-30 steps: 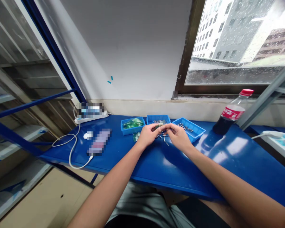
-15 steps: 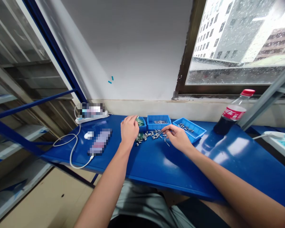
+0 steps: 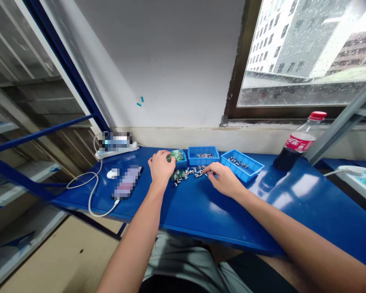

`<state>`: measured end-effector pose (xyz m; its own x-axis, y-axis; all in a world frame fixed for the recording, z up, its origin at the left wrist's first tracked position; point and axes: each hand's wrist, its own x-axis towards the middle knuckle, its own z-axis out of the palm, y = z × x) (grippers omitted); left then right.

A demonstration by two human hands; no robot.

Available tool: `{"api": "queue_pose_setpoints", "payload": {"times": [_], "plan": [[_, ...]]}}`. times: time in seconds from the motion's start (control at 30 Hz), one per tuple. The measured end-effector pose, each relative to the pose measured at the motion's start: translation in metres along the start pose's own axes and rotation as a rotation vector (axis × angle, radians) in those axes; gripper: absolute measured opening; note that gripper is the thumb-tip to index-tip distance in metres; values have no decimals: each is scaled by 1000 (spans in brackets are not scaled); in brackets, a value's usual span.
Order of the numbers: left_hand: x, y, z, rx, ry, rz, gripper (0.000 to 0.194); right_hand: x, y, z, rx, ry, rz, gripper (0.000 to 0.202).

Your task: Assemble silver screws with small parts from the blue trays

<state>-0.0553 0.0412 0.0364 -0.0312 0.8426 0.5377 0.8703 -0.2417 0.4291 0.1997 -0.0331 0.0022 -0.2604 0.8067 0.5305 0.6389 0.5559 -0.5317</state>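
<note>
My left hand (image 3: 160, 167) is at the left blue bin (image 3: 181, 164), its fingers and thumb closed on a small green circuit board (image 3: 169, 158). More green boards (image 3: 178, 154) lie in that bin. My right hand (image 3: 224, 178) is pinched low over the right end of a loose pile of metal screws and fittings (image 3: 198, 171); whatever is between its fingertips is too small to make out. Another green piece (image 3: 177, 176) lies at the pile's left end. Thin metal pins or screws (image 3: 205, 155) lie in the middle blue bin (image 3: 203, 149).
The right blue bin (image 3: 250, 173) sits at an angle with metal fittings inside. A cola bottle (image 3: 297, 142) stands at the back right. On the left are a phone (image 3: 127, 182) on a white cable (image 3: 93, 203), a white earbud case (image 3: 112, 173) and a power strip (image 3: 118, 150).
My left hand has drawn slightly left, uncovering more of the left bin and the green board in its fingers. My right hand has shifted slightly left and down, fingertips lower at the pile.
</note>
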Motion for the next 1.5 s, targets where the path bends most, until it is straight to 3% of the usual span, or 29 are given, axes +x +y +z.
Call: {"api": "queue_pose_setpoints", "payload": {"times": [0.13,0.27,0.33,0.43,0.6,0.8,0.9,1.03,1.17,1.3,1.5], "plan": [[0,-2,2,-1,93,33,31,-1,-2,5,-81,-69,-133,27],[-3,7,5,-94,201,215,31,2,-4,9,-166,-133,-260,35],[-8,17,7,-197,188,335,29,3,-4,10,-209,-162,-300,37],[-19,36,14,-370,61,494,25,5,-1,13,-259,-191,-328,31],[-36,55,26,-527,-245,610,23,4,10,19,-370,-160,-313,21],[-37,56,24,-581,-285,478,23,6,10,18,-418,-138,-338,19],[-34,54,23,-588,-291,385,25,7,5,15,-319,-81,-305,20],[-32,51,26,-604,-309,292,27,6,2,10,-33,165,-74,15],[-33,51,28,-692,-467,245,33,5,5,6,180,290,89,14],[-34,51,31,-848,-602,162,41,6,4,4,260,305,90,15],[-32,48,39,-1021,-641,-4,39,6,-1,5,196,284,2,14]]}}
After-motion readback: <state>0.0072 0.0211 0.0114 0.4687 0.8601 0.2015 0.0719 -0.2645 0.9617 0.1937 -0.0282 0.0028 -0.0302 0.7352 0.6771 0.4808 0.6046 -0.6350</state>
